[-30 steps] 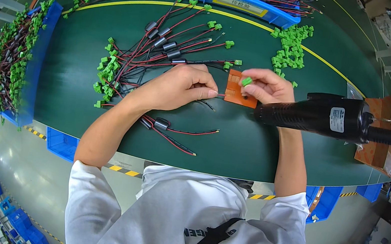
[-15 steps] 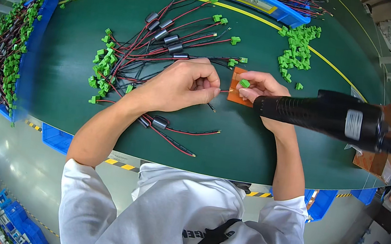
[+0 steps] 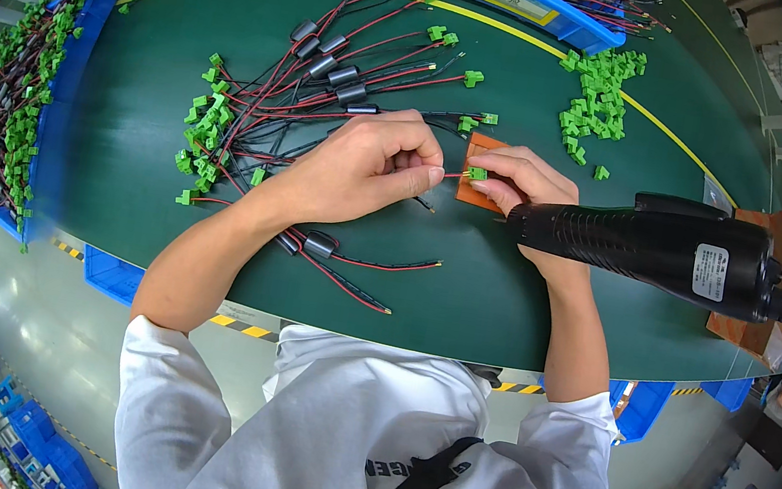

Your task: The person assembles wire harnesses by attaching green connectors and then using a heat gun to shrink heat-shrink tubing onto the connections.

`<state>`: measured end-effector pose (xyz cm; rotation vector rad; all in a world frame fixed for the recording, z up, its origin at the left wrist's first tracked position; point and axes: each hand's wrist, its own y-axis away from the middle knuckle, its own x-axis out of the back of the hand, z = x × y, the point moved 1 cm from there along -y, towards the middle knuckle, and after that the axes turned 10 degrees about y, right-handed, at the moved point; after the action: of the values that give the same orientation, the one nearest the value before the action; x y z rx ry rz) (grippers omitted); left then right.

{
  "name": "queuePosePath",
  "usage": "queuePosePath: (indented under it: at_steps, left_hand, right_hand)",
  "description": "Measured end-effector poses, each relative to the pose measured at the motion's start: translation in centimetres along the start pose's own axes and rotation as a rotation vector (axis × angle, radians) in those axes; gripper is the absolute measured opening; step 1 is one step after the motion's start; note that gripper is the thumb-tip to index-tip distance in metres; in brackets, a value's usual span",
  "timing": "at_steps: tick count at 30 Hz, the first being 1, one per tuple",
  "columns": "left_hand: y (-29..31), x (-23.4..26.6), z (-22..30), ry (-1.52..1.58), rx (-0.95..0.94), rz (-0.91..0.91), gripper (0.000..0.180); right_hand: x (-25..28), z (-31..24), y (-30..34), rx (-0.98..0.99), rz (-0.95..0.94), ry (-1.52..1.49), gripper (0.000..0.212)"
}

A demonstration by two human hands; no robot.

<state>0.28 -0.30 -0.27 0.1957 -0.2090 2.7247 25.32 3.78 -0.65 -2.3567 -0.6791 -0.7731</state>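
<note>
In the head view, a thin wire [image 3: 444, 174] is pinched between the thumb and forefinger of the left hand [image 3: 362, 167], its bare tip pointed at a small green connector [image 3: 476, 173]. That connector is pressed under the fingertips of the right hand [image 3: 519, 185], which are closed down on it, and it sits on a small orange block [image 3: 474, 184] lying on the green table [image 3: 523, 305]. Just right of the grip, a black power tool [image 3: 658, 252] is laid across the right wrist. To the left of the grip and beyond it, a spread of red and black wires [image 3: 311, 101] with green ends is fanned out. Beyond the grip to the right, a heap of loose green connectors [image 3: 598, 93] is seen. Two more wires [image 3: 346, 273] are left near the table edge, nearer the body than the grip.
</note>
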Motion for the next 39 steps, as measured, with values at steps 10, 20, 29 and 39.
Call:
queuePosePath:
  at_steps: [10,20,29,39]
  left_hand:
    - [0.1,-0.3,0.1,-0.056,-0.012,0.011,0.008]
    - [0.0,-0.3,0.0,-0.048,-0.028,-0.009,0.009]
    - [0.3,-0.3,0.1,-0.002,0.013,-0.013,0.010]
    - [0.1,-0.1,-0.1,0.048,0.017,-0.045,0.012]
  right_hand:
    - [-0.1,-0.8,0.0,-0.055,0.003,0.019,0.024]
    - [0.0,-0.3,0.2,-0.023,0.001,0.064,0.023]
    - [-0.2,-0.6,0.0,0.002,0.004,0.068,0.021]
    - [0.0,-0.8,-0.2,0.019,-0.010,0.076,0.023]
